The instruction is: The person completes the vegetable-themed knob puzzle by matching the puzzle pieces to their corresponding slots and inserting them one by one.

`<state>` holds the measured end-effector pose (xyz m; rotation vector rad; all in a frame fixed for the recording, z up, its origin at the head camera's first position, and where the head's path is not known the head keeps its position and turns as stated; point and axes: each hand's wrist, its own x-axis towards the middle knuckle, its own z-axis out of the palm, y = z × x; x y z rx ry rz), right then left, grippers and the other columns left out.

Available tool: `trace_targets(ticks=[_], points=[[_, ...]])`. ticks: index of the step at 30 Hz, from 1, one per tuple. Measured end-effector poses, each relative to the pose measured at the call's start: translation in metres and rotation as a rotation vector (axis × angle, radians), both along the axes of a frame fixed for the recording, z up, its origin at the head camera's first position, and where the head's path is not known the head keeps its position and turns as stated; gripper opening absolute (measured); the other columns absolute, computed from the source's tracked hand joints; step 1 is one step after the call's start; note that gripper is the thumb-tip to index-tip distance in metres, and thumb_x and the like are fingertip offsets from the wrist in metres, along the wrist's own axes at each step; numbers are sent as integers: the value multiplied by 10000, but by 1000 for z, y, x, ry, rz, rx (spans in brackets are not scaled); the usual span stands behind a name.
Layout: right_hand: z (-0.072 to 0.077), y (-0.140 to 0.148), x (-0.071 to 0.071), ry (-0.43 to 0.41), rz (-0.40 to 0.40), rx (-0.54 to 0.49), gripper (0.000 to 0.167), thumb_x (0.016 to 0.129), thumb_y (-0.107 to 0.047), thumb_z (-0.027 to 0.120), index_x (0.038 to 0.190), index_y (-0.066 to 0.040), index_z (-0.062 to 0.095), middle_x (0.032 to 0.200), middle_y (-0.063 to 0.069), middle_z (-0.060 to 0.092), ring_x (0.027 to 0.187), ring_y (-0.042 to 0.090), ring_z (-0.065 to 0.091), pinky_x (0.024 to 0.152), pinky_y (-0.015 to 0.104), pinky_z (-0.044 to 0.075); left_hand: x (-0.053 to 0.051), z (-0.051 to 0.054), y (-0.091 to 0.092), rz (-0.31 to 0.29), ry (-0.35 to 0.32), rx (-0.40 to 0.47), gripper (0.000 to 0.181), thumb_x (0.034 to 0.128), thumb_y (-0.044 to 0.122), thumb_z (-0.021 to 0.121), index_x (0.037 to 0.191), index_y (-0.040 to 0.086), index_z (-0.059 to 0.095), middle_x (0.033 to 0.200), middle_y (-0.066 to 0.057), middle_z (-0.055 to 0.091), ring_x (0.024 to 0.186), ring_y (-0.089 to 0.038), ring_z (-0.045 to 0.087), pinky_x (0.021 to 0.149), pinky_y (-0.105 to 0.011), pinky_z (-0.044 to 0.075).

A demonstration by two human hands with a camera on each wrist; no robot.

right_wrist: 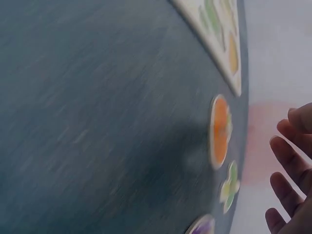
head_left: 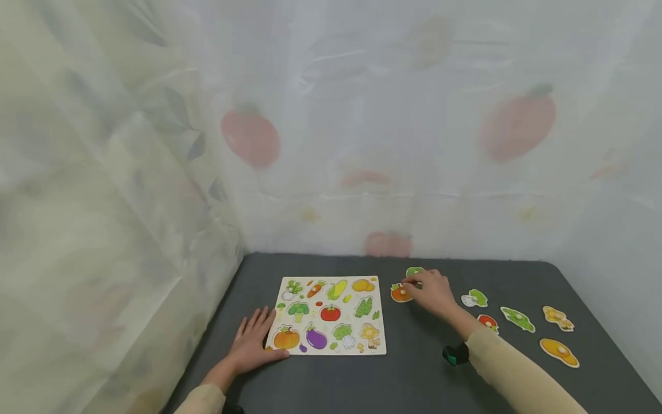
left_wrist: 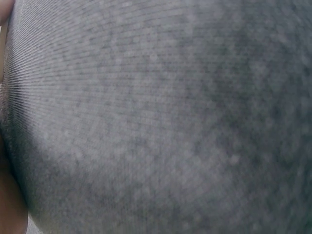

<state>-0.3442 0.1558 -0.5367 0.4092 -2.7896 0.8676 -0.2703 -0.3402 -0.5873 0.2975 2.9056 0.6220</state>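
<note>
My left hand (head_left: 251, 344) rests with spread fingers at the left edge of a white board (head_left: 323, 329) printed with vegetables; only slivers of it (left_wrist: 13, 202) show in the left wrist view. To the board's right, my right hand (head_left: 433, 294) hovers by an orange pumpkin piece (head_left: 400, 294) and a green piece (head_left: 414, 270). In the right wrist view, the fingers of that hand (right_wrist: 295, 170) are apart and slightly bent, holding nothing, beside the pumpkin piece (right_wrist: 219, 134) and the green piece (right_wrist: 229, 187). A partly visible purple piece (right_wrist: 203, 225) lies nearer the bottom of that view.
On the grey table (head_left: 341, 385), a bok choy piece (head_left: 474, 298), a red piece (head_left: 488, 324), a pea pod piece (head_left: 518, 319), a mushroom piece (head_left: 558, 318) and a yellow-orange piece (head_left: 559, 352) lie at the right. A patterned curtain (head_left: 320, 172) stands behind; another sheet (head_left: 103, 230) hangs left.
</note>
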Motion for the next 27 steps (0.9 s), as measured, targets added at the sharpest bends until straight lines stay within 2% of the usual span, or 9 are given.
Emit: trace_targets(ticks=[3,6,12,17,20,24,27], points=[[-4,15,12,16,9,6,169,972,-249,725,1069,-144,816,1003,-8,715,1101,381,558,940,647,390,1,-2,-2,10,1,0,1215,759,794,698,1652,134,203,1693,-164,156,1556,-398,56,1205,-622,-13],[-9,28,25,37,33,6,150,961,-208,735,1053,-119,814,946,-20,685,1018,336,579,876,578,449,2,-4,-3,15,-1,2,1218,759,791,700,1652,130,201,1693,-166,155,1555,-403,54,1204,-626,-24],[-12,56,55,63,20,25,133,948,-192,751,1049,-129,811,987,-15,671,924,243,602,735,433,495,-2,-5,-2,10,3,-10,1223,759,812,678,1653,134,192,1695,-163,148,1557,-401,47,1204,-625,-28],[-1,79,76,34,-2,33,147,952,-172,749,1079,-118,799,1023,7,685,888,222,632,722,447,527,-3,-6,-1,7,11,-11,1229,754,814,681,1652,126,198,1696,-161,145,1557,-397,48,1206,-619,-34],[3,90,87,41,-18,59,152,935,-162,763,1072,-108,801,1059,57,707,933,286,646,764,509,536,-2,-6,-1,8,6,-16,1238,749,821,679,1652,125,197,1697,-159,142,1557,-396,48,1206,-619,-34],[0,103,102,53,-43,92,155,902,-167,796,1049,-122,810,1028,38,706,957,310,643,789,531,531,-2,-7,-1,7,8,-21,1243,746,825,678,1652,126,195,1696,-162,142,1556,-400,48,1205,-622,-33],[-7,111,114,72,-56,124,165,858,-188,839,1019,-154,819,951,-35,681,874,240,618,734,464,514,-2,-7,-1,9,8,-20,1243,746,824,678,1653,125,194,1696,-166,141,1555,-404,45,1204,-626,-37]])
